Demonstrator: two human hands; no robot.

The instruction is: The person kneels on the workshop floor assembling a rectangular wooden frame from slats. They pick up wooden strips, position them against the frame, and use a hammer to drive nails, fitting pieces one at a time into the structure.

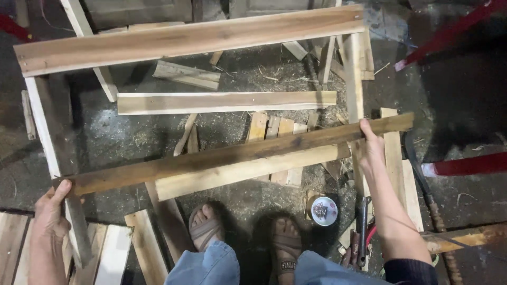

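Across the wooden frame [42, 121], the dark slat [232, 155] is lying tilted, the left hand [52, 208] and right hand [371, 148] gripping its ends; levelling it squarely looks wise.

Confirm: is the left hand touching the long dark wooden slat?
Touching. The head view shows the left hand gripping the long dark wooden slat at its lower-left end, thumb across it.

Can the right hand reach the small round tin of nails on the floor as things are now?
Probably not at once: the right hand grips the long dark plank. The tin of nails lies uncovered below the forearm, so the way looks free once that grip is released.
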